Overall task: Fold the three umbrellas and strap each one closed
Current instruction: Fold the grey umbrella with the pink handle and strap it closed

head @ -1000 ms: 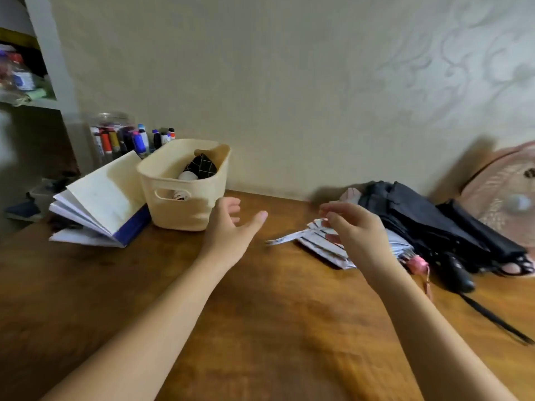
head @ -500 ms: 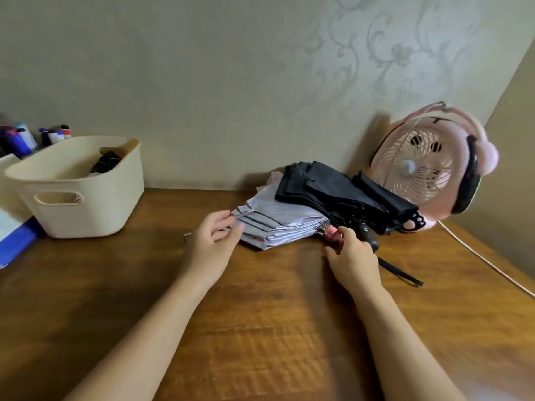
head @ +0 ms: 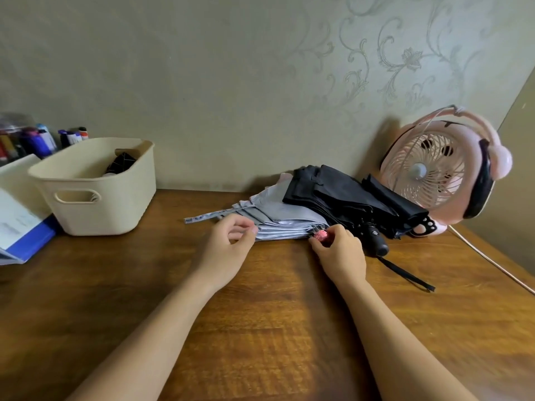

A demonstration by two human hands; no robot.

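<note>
The right hand (head: 338, 251) now pinches the pink handle (head: 320, 235) of the grey umbrella (head: 280, 217). The left hand (head: 228, 246) curls its fingers (head: 245, 228) onto the fabric. Folding can start.

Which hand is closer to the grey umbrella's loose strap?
Left. The left hand is just beside the strap, at the grey umbrella; the right hand pinches the pink handle, further right.

Domestic room: floral-patterned wallpaper (head: 390, 56), wooden surface (head: 260, 314), pink desk fan (head: 434, 172), cream storage basket (head: 98, 198), marker pens (head: 43, 140).
</note>
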